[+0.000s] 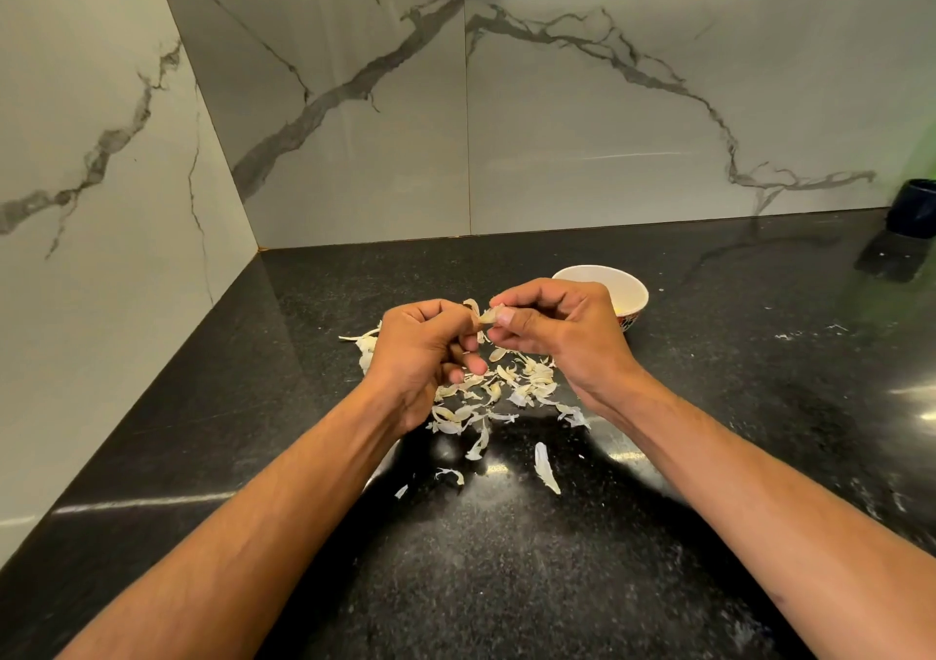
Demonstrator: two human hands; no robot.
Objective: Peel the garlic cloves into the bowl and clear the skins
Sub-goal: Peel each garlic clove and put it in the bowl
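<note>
Both hands meet above the black counter, holding one garlic clove (490, 316) between them. My left hand (430, 355) grips its left end with curled fingers, and a flap of skin sticks up there. My right hand (552, 330) pinches the clove's right end between thumb and forefinger. Under the hands lies a heap of pale garlic skins (499, 391), with a few stray pieces nearer to me. A white bowl (633, 290) stands just behind my right hand; a bit of yellowish content shows inside, mostly hidden by the hand.
The black speckled counter (506, 583) runs into a corner of marble-patterned walls at the back and left. A dark cup (914, 208) stands at the far right by the wall. A few whitish pieces (365, 348) lie left of my left hand.
</note>
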